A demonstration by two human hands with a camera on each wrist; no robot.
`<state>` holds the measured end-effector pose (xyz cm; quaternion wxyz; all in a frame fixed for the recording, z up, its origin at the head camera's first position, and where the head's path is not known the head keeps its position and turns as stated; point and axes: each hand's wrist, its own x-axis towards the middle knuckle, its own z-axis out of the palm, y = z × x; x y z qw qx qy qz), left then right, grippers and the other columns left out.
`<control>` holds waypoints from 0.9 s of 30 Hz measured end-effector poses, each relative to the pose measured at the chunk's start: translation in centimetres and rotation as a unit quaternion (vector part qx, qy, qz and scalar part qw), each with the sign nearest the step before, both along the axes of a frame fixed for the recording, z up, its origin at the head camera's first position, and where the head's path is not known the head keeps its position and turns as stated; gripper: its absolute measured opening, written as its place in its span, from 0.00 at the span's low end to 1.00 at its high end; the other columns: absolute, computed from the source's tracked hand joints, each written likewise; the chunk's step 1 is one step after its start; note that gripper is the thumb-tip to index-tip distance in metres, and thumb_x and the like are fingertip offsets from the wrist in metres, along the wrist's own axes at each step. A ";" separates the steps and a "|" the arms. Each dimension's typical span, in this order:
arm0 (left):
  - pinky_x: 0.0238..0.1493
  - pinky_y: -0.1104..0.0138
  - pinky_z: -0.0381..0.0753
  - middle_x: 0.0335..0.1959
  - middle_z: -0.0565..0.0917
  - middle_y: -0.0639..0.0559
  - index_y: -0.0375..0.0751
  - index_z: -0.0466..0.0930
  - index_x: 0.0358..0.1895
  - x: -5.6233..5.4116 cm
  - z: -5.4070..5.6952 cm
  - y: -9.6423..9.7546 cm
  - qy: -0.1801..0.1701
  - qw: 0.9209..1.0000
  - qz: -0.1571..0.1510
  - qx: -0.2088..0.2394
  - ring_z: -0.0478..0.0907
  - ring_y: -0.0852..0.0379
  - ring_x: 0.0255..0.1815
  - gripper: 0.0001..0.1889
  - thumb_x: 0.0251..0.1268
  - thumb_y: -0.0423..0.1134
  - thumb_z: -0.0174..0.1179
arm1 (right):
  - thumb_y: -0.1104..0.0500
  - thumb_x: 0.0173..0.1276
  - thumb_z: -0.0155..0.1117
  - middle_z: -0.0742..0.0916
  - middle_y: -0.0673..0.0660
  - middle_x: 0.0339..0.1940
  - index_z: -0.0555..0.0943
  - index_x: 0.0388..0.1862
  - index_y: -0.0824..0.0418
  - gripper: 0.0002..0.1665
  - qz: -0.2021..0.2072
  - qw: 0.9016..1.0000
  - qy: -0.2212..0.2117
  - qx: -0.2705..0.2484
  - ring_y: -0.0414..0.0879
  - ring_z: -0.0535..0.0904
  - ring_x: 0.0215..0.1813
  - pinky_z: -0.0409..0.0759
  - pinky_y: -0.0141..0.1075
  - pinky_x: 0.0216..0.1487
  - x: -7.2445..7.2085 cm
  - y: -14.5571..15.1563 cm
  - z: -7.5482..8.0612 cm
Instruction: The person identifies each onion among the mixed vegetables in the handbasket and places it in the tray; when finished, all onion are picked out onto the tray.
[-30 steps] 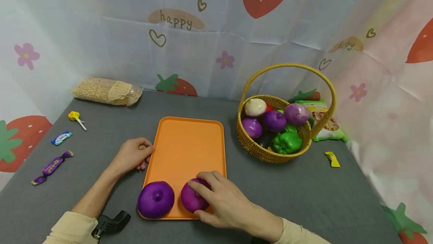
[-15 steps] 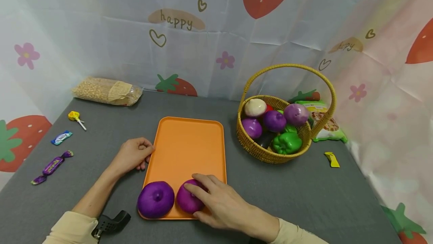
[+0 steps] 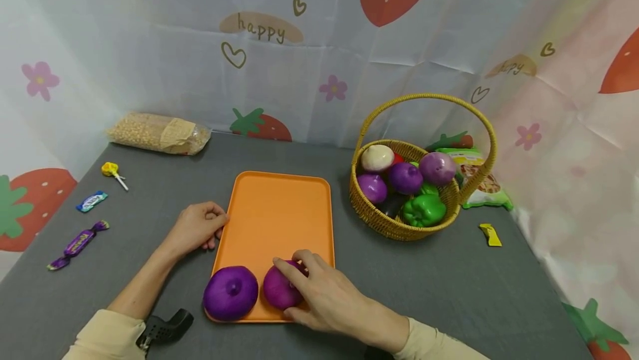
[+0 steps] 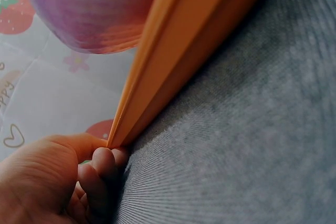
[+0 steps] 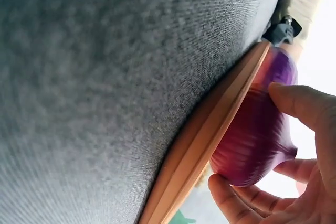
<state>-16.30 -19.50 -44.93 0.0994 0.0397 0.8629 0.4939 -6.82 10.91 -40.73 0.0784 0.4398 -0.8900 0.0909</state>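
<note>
An orange tray (image 3: 279, 210) lies on the grey table. Two purple onions sit at its near end: a larger one (image 3: 230, 293) on the left and a smaller one (image 3: 279, 289) on the right. My right hand (image 3: 319, 293) grips the smaller purple onion (image 5: 257, 135), fingers curled over its top and side while it rests on the tray. My left hand (image 3: 197, 227) rests on the table with curled fingers against the tray's left rim (image 4: 157, 72); the wrist view shows knuckles touching the rim, not clasping it.
A wicker basket (image 3: 399, 221) with several toy vegetables stands right of the tray. A snack packet (image 3: 479, 182) and yellow wrapper (image 3: 491, 234) lie beyond it. Candies (image 3: 79, 243), a lollipop (image 3: 112, 173) and a bag of grains (image 3: 158, 133) lie at left.
My right hand has slid the smaller onion slightly left, closer to the larger one. The left hand has stayed put.
</note>
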 end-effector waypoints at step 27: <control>0.17 0.62 0.79 0.19 0.81 0.49 0.34 0.78 0.42 -0.1 -0.1 0.0 0.003 1.000 0.000 0.003 0.76 0.57 0.13 0.12 0.72 0.41 0.54 | 0.37 0.56 0.71 0.77 0.56 0.60 0.67 0.70 0.50 0.46 0.013 0.999 0.042 0.002 0.45 0.79 0.51 0.84 0.36 0.47 0.1 -0.4 -0.2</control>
